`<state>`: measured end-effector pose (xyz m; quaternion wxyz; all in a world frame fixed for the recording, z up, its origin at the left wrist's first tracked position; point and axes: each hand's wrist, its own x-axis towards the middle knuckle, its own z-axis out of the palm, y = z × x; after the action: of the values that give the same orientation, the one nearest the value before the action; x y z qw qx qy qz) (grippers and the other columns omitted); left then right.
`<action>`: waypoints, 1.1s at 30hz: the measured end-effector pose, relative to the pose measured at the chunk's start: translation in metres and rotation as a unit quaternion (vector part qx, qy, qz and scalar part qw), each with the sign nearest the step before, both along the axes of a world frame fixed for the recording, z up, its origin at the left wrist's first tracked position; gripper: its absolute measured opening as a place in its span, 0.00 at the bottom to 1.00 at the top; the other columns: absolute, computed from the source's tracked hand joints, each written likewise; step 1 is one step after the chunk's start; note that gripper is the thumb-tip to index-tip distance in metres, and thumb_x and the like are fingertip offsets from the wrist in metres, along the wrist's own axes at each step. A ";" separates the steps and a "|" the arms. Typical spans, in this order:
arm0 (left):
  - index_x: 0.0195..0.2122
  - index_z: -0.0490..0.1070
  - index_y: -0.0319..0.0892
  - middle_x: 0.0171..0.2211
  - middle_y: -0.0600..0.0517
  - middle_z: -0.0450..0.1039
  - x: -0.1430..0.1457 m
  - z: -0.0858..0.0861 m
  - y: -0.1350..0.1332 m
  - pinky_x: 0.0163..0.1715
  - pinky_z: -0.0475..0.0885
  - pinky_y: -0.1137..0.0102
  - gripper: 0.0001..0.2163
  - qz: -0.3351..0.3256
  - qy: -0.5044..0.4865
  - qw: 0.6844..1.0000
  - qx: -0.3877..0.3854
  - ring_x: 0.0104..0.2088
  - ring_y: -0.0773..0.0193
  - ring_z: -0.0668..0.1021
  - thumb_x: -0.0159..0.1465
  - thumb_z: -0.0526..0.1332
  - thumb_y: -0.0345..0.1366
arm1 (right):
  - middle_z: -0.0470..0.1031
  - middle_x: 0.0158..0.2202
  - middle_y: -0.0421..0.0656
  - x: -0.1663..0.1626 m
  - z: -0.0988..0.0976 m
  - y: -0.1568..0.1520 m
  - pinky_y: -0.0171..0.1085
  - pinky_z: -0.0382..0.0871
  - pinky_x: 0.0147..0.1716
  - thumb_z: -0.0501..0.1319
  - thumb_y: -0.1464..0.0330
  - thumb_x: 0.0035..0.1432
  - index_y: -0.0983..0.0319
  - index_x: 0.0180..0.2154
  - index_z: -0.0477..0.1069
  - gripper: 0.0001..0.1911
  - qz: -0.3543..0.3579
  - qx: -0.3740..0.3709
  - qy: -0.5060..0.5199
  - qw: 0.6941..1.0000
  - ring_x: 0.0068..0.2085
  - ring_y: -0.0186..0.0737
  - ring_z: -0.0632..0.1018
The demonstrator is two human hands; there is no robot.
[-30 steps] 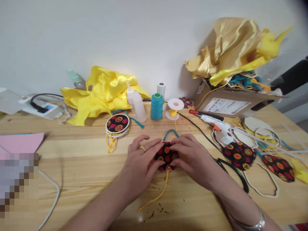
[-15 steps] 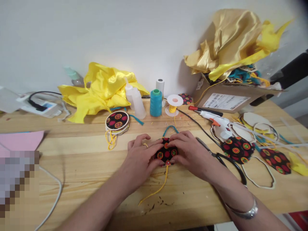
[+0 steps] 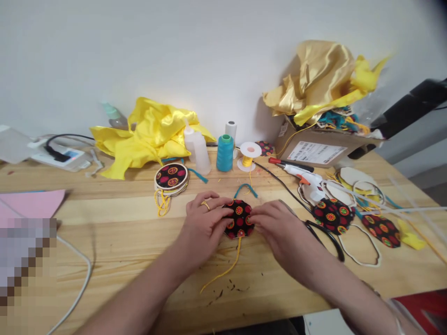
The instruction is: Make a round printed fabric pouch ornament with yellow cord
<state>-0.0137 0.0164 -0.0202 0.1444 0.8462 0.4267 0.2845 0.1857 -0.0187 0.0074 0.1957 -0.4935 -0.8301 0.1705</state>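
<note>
A black octagonal fabric patch [image 3: 239, 227] with red, orange and green circles lies on the table between my hands. A yellow cord [image 3: 233, 266] trails from its lower edge, and a teal ribbon [image 3: 244, 187] curls out behind its top. My left hand [image 3: 207, 221] grips the left side, fingertips over the fabric and thumb at the lower left. At the right edge, the bunched fingertips of my right hand [image 3: 274, 222] pinch the patch's rim. The patch's underside is hidden.
Black-handled scissors [image 3: 335, 245], a glue gun [image 3: 307, 176] and patterned patches [image 3: 333, 215] lie to the right. Behind stand a teal thread cone [image 3: 225, 156], a yellow cord spool [image 3: 248, 160] and a squeeze bottle [image 3: 200, 156]. A cardboard box [image 3: 314, 146] holds fabric.
My right hand has slid right off the top of the patch to its right edge, uncovering more of the pattern. My left hand stays on the left side. The camera view has shifted slightly.
</note>
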 end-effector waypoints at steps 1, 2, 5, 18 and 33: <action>0.38 0.74 0.45 0.43 0.51 0.75 0.001 0.002 -0.001 0.48 0.62 0.53 0.09 0.001 0.004 1.000 0.008 0.48 0.55 0.67 0.61 0.55 0.31 | 0.72 0.43 0.44 -0.002 -0.004 -0.006 0.44 0.65 0.47 0.51 0.80 0.55 0.61 0.42 0.71 0.17 -0.001 0.003 -0.010 1.000 0.46 0.41 0.67; 0.38 0.74 0.44 0.42 0.51 0.75 0.002 0.004 -0.004 0.48 0.62 0.54 0.10 0.004 0.011 1.000 0.013 0.48 0.56 0.67 0.61 0.54 0.30 | 0.72 0.45 0.44 -0.004 -0.008 -0.012 0.44 0.64 0.48 0.50 0.81 0.53 0.62 0.44 0.70 0.19 -0.017 0.023 -0.008 1.000 0.47 0.42 0.66; 0.43 0.72 0.41 0.46 0.49 0.73 0.004 0.012 -0.017 0.47 0.63 0.56 0.13 0.024 0.065 0.997 0.015 0.48 0.56 0.68 0.61 0.51 0.27 | 0.68 0.50 0.47 -0.009 -0.023 -0.030 0.47 0.62 0.51 0.51 0.78 0.54 0.65 0.49 0.67 0.20 -0.064 0.057 -0.016 0.996 0.51 0.45 0.62; 0.60 0.53 0.35 0.61 0.45 0.53 -0.006 -0.005 -0.073 0.56 0.52 0.53 0.26 -0.006 0.236 0.969 0.079 0.62 0.50 0.51 0.63 0.50 0.42 | 0.51 0.62 0.44 -0.025 -0.035 -0.057 0.56 0.52 0.50 0.51 0.49 0.53 0.66 0.60 0.52 0.39 -0.098 0.064 -0.179 0.977 0.58 0.61 0.51; 0.55 0.62 0.38 0.57 0.47 0.63 0.011 -0.019 -0.059 0.59 0.37 0.55 0.21 -0.003 0.209 0.974 0.091 0.60 0.52 0.57 0.63 0.51 0.39 | 0.55 0.61 0.42 -0.022 -0.047 -0.052 0.56 0.44 0.51 0.49 0.50 0.55 0.67 0.58 0.57 0.36 -0.077 0.096 -0.183 0.975 0.59 0.60 0.51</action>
<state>-0.0031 -0.0429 -0.0390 -0.0249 0.8977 0.4176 0.1385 0.1636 -0.0710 -0.0401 0.0998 -0.5579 -0.8237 -0.0182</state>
